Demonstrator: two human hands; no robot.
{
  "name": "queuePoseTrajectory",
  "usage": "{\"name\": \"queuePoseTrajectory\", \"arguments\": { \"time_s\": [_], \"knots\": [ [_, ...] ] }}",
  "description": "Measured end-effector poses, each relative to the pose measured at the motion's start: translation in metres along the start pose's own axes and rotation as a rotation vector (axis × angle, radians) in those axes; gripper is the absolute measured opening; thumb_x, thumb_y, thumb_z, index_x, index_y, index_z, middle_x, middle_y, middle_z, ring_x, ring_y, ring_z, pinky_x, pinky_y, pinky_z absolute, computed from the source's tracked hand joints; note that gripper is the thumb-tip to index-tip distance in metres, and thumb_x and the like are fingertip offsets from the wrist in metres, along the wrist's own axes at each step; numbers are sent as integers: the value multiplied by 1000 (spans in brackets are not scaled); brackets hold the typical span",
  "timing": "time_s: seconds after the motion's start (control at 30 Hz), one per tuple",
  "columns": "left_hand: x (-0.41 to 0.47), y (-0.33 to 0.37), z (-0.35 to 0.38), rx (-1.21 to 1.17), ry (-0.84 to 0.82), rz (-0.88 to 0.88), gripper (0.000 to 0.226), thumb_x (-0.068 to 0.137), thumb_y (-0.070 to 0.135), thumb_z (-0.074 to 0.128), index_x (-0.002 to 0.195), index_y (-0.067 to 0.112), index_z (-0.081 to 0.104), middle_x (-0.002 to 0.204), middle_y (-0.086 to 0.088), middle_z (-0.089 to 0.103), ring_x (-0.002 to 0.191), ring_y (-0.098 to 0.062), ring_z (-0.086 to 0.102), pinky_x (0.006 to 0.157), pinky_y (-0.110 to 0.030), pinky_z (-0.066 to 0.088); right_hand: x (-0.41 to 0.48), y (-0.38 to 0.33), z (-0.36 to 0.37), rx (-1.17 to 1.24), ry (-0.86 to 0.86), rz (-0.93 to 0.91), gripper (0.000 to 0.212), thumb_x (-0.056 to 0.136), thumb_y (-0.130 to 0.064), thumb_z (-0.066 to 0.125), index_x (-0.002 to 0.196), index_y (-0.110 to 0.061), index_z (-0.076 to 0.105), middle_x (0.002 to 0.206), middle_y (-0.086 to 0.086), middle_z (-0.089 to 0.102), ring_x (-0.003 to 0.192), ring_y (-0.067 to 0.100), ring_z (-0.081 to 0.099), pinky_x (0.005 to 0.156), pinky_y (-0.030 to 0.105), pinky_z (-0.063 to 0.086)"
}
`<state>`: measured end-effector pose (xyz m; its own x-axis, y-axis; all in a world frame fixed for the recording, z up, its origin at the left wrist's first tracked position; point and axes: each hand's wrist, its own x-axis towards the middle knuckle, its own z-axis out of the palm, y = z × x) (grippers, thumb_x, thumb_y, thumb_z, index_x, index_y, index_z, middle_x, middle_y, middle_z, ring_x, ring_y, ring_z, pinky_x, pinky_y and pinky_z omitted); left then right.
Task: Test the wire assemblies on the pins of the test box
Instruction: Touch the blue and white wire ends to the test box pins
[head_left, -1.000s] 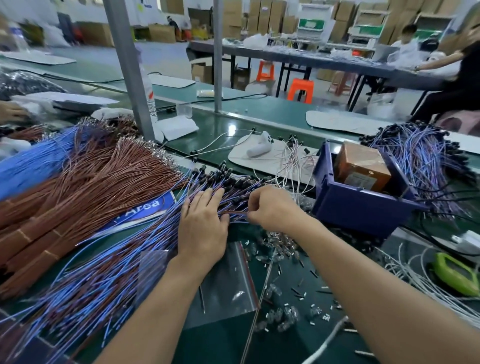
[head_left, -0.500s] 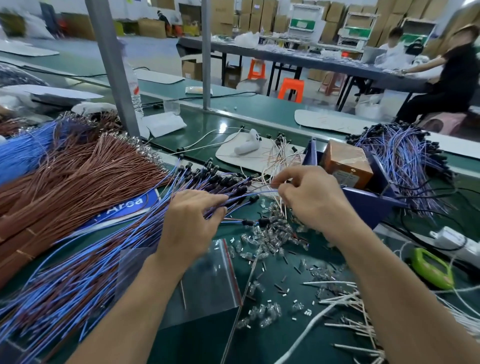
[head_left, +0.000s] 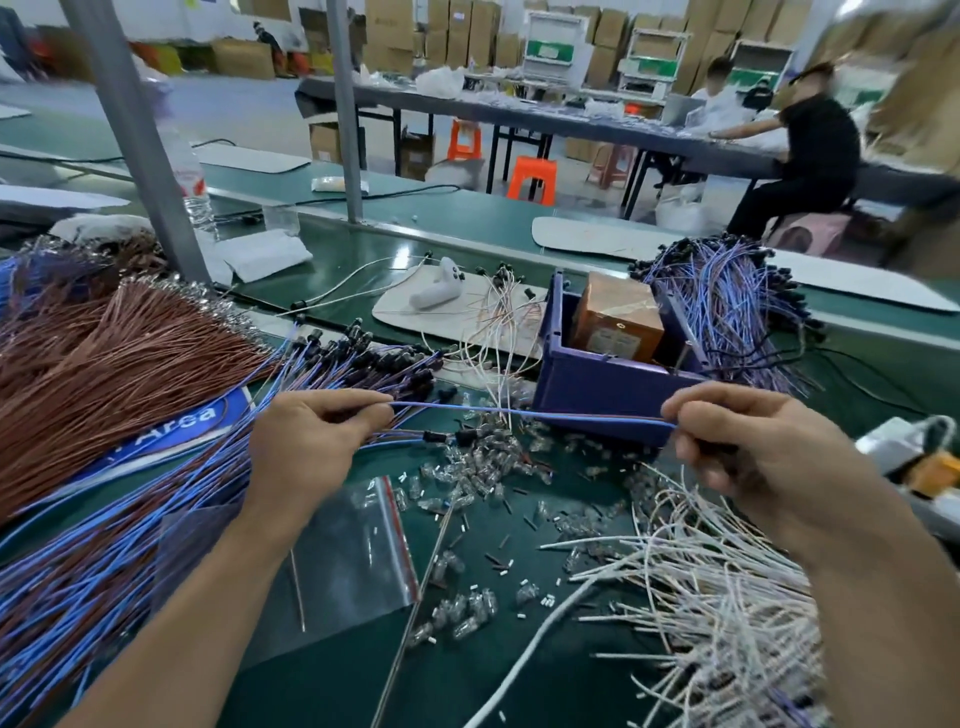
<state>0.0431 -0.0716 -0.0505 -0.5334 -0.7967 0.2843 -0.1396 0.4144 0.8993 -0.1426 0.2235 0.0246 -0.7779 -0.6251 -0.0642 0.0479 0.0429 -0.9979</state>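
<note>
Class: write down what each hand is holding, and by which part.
Both hold one blue-and-brown wire assembly, stretched between them: the left hand pinches it along its length, the right hand pinches it near its end.

glossy plastic bag (head_left: 343, 561), seemingly cardboard box (head_left: 618, 322)

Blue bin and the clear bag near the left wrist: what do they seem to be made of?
Blue bin: probably moulded plastic, given its even colour, dull sheen and stiff, thick walls. Clear bag: thin glossy plastic film, see-through and creased, with a red zip strip along one edge.
</note>
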Motion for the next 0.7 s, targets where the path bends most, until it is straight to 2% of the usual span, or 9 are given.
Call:
{"name": "queuePoseTrajectory", "arguments": {
  "time_s": [0.07, 0.13, 0.2, 0.3, 0.4, 0.5, 0.57, 0.63, 0.7],
  "knots": [
    [-1, 2, 2, 104, 0, -23, 14, 74, 38, 90, 79, 47, 80, 69, 22, 74, 67, -2, 71, 61, -25, 57, -8, 9, -5, 168, -40, 8, 20, 65, -19, 81, 82, -9, 80, 66, 12, 64, 48, 14, 52, 40, 18, 43],
    [-1, 6, 6, 75, -54, -33, 12, 75, 32, 90, 78, 41, 82, 69, 20, 75, 62, 2, 68, 56, -18, 55, -13, 19, -7, 485, -106, -17, 23, 75, -8, 77, 97, -8, 80, 81, 10, 70, 61, 12, 64, 53, 17, 54],
    [3, 12, 7, -41, -139, -86, 19, 77, 19, 89, 81, 37, 84, 68, 12, 76, 53, 3, 63, 51, -11, 48, -16, 25, -8, 699, -95, -51, 30, 80, -7, 71, 109, -7, 78, 94, 9, 74, 76, 12, 72, 65, 18, 59],
    [9, 20, 2, -211, -217, -203, 28, 77, 8, 85, 84, 35, 84, 65, 5, 74, 50, -2, 57, 52, -17, 50, -17, 22, -2, 710, 82, -55, 20, 83, -10, 67, 97, -10, 82, 84, 7, 74, 66, 12, 69, 60, 20, 58],
    [17, 21, -2, -299, -239, -283, 16, 77, 4, 83, 87, 16, 83, 66, -2, 74, 48, -7, 59, 50, -15, 52, -17, 21, 3, 740, 240, -44, 17, 83, -22, 69, 84, -11, 82, 70, 3, 66, 59, 12, 60, 57, 22, 52],
    [20, 20, 4, -645, -168, -467, 12, 88, 1, 70, 90, 12, 73, 62, 1, 72, 43, -2, 57, 45, -11, 49, -20, 25, 1, 682, 321, -16, 24, 84, -34, 69, 72, -15, 77, 72, 3, 65, 67, 16, 59, 73, 29, 50],
    [19, 23, 11, -949, -183, -611, 12, 89, 8, 65, 82, 17, 70, 62, 3, 70, 42, 0, 56, 41, -8, 44, -22, 27, 3, 658, 266, -24, 30, 89, -36, 63, 70, -14, 69, 92, 11, 75, 86, 24, 72, 87, 39, 56],
    [18, 27, 17, -1098, -249, -665, 10, 80, 16, 68, 72, 17, 73, 65, 3, 69, 43, 1, 56, 42, -8, 45, -23, 25, 8, 748, 203, -43, 32, 98, -32, 55, 72, -13, 58, 105, 19, 76, 95, 30, 76, 82, 43, 62],
    [15, 34, 26, -1112, -334, -627, 12, 76, 16, 68, 66, 17, 75, 66, 2, 69, 45, 0, 57, 44, -9, 47, -21, 24, 13, 802, 218, -52, 25, 93, -29, 58, 74, -12, 55, 89, 17, 74, 65, 21, 70, 58, 28, 58]
  ]
}}
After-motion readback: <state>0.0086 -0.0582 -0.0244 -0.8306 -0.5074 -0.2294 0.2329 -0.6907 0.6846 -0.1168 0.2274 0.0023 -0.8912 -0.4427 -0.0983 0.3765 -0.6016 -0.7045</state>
